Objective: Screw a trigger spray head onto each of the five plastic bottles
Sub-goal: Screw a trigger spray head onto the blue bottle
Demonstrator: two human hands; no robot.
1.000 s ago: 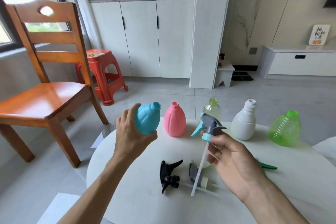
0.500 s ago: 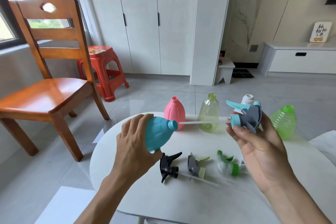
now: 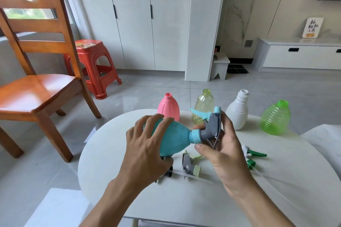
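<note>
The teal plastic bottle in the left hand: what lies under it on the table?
Under the teal plastic bottle, a black trigger spray head partly shows; the left hand covers the rest.

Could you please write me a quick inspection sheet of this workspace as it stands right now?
Surface: round white table, bare in front.
Job's things: blue bottle held tilted, neck to the right, with the grey and blue spray head seated at its mouth. Pink bottle, yellow bottle, white bottle and green bottle stand uncapped in a row. Loose spray heads: grey, green, black, mostly hidden.
Clutter: nothing seen.
Grippers: left hand wraps the blue bottle; right hand grips the spray head.
Cables: nothing seen.
Surroundings: wooden chair, red stool, white cabinets.
</note>
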